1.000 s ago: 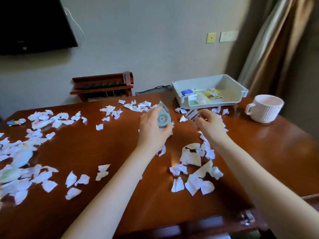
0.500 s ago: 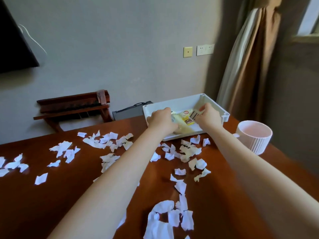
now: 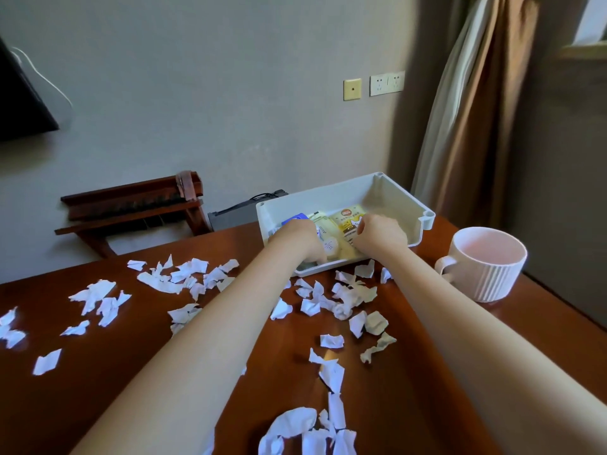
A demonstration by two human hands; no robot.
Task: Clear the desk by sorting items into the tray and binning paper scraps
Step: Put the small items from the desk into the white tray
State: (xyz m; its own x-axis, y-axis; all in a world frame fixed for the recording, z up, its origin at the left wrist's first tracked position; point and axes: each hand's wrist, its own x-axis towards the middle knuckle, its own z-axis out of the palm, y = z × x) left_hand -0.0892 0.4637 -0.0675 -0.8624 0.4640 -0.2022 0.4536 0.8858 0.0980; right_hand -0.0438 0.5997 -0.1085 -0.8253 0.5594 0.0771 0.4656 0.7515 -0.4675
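Head view: left hand [image 3: 302, 239] and right hand [image 3: 381, 236] are sunk into the tray [image 3: 377, 185] at frame centre, likely depositing items; grips cannot be told; paper scraps [image 3: 345, 297] are strewn on the surface [image 3: 98, 356] below.

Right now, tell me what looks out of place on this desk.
Torn white paper scraps lie strewn across the wooden desk, from its left edge up to the tray: loose litter, some crumpled. The mug stands upright beside the tray; nothing looks spilled.
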